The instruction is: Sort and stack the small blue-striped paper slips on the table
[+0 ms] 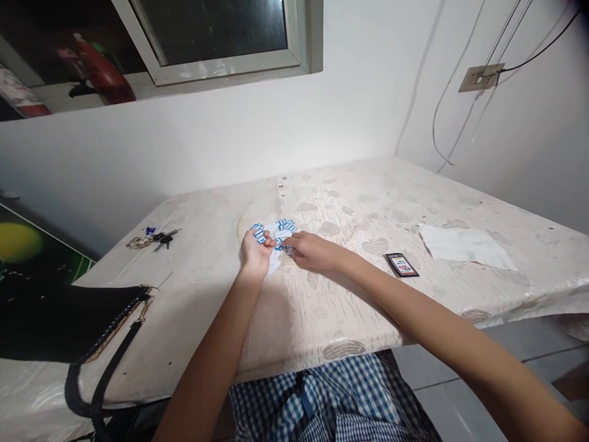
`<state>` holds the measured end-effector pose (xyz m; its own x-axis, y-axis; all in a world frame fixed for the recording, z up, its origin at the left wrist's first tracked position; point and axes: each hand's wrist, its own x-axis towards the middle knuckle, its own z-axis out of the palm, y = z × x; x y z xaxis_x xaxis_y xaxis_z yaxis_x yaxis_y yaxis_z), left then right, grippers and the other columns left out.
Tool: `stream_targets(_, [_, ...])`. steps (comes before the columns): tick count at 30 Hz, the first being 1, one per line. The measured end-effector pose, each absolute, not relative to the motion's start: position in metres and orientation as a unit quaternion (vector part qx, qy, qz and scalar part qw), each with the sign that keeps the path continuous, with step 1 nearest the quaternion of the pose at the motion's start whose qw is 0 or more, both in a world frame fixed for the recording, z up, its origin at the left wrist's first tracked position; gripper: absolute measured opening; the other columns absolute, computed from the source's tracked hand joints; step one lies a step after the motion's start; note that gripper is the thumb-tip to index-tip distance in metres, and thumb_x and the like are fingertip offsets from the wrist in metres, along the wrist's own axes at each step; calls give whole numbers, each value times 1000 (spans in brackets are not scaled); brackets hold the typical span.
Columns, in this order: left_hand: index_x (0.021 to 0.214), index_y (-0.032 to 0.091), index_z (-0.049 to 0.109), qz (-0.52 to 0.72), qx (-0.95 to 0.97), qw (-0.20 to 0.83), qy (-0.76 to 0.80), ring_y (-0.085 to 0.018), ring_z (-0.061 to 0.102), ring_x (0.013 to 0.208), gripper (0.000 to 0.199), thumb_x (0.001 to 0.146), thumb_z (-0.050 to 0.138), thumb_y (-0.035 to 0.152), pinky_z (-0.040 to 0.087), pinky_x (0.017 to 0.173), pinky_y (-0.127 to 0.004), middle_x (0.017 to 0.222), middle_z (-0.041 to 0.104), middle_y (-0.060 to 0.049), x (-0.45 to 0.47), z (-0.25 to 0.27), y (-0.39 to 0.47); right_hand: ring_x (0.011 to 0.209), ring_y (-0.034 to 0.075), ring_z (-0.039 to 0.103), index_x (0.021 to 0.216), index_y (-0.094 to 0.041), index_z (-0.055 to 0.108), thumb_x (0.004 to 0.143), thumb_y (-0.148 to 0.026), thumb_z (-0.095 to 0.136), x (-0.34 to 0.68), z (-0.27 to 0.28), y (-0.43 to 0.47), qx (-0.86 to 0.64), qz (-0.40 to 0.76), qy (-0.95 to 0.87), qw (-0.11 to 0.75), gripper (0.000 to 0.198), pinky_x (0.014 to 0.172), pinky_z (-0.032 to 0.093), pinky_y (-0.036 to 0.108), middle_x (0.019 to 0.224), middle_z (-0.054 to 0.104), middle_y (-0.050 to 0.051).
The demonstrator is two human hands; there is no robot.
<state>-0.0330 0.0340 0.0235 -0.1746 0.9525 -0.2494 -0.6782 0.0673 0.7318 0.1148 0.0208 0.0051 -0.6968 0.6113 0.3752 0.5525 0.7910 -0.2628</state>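
Note:
My left hand (pixel 256 253) is closed around several small blue-and-white striped paper pieces (pixel 259 234), which stick up past its fingers. Just to the right, my right hand (pixel 313 250) has its fingers bent together at a loose pile of similar striped pieces (pixel 286 226) on the table. Its fingertips touch a striped piece (pixel 278 244), though whether they grip it is hard to see. Plain white paper bits (pixel 273 263) lie under and between the two hands. Part of the pile is hidden behind the fingers.
A patterned plastic cloth covers the table (pixel 340 307). Keys (pixel 163 238) and a black bag (pixel 69 322) with a strap lie left. A small dark-edged packet (pixel 402 265) and a white cloth (pixel 467 247) lie right. The wall (pixel 350 116) borders the table's back.

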Motion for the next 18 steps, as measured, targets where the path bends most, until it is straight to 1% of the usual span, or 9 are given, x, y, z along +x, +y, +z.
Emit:
stream_targets(4, [71, 16, 40, 646, 193, 624, 395, -6, 30, 36, 11, 80, 33, 15, 28, 39, -17, 48, 39, 3, -32, 22, 33, 75, 19, 54, 104, -13, 55, 78, -9, 41, 116, 5, 17, -371, 26, -902, 221, 30, 61, 36, 26, 85, 60, 10])
stream_targets(5, [72, 16, 41, 642, 198, 626, 396, -6, 30, 36, 11, 80, 33, 16, 28, 39, -17, 48, 40, 3, -31, 22, 33, 75, 19, 55, 106, -13, 55, 78, -9, 42, 117, 6, 17, -390, 29, -890, 233, 32, 61, 37, 27, 88, 60, 10])
stream_targets(7, [72, 16, 42, 635, 213, 626, 399, -7, 31, 36, 10, 79, 34, 16, 28, 39, -18, 48, 41, 2, -30, 21, 32, 80, 20, 56, 110, -14, 54, 75, -6, 43, 120, 7, 21, -415, 56, -860, 292, 38, 64, 39, 28, 97, 60, 11])
stream_targets(9, [72, 16, 42, 628, 237, 623, 401, -7, 32, 36, 10, 79, 35, 17, 29, 39, -18, 49, 42, 2, -28, 19, 32, 80, 18, 58, 110, -13, 55, 74, -3, 41, 122, 8, 27, -428, 132, -812, 375, 40, 67, 42, 28, 98, 60, 10])
stream_targets(10, [71, 16, 41, 621, 252, 623, 403, -7, 32, 36, 9, 79, 36, 17, 29, 39, -18, 49, 43, 2, -27, 18, 31, 74, 17, 58, 109, -13, 55, 75, -3, 39, 123, 9, 30, -433, 193, -779, 411, 39, 66, 43, 28, 94, 61, 10])
stream_targets(12, [70, 16, 41, 595, 290, 628, 409, -7, 33, 36, 10, 78, 37, 18, 30, 39, -19, 50, 43, 1, -24, 16, 30, 60, 13, 58, 108, -11, 55, 78, -4, 36, 123, 10, 35, -439, 327, -699, 459, 36, 59, 46, 27, 87, 61, 9])
stream_targets(14, [70, 16, 43, 564, 328, 635, 415, -7, 34, 36, 11, 79, 38, 19, 32, 40, -20, 50, 44, 1, -21, 13, 28, 53, 11, 57, 104, -11, 56, 80, -8, 37, 123, 11, 38, -427, 415, -634, 493, 30, 54, 47, 27, 87, 60, 8])
stream_targets(16, [71, 15, 46, 544, 361, 635, 412, -7, 34, 35, 13, 79, 39, 21, 34, 40, -21, 50, 45, 1, -17, 11, 26, 57, 11, 58, 95, -12, 59, 78, -11, 45, 122, 11, 39, -401, 436, -610, 527, 22, 56, 48, 27, 87, 60, 7])
stream_targets(18, [72, 15, 47, 534, 383, 636, 404, -8, 35, 35, 14, 80, 39, 24, 35, 41, -21, 50, 45, 1, -13, 9, 24, 65, 12, 59, 88, -13, 61, 74, -12, 53, 121, 12, 38, -372, 433, -611, 549, 16, 63, 48, 26, 80, 61, 4])
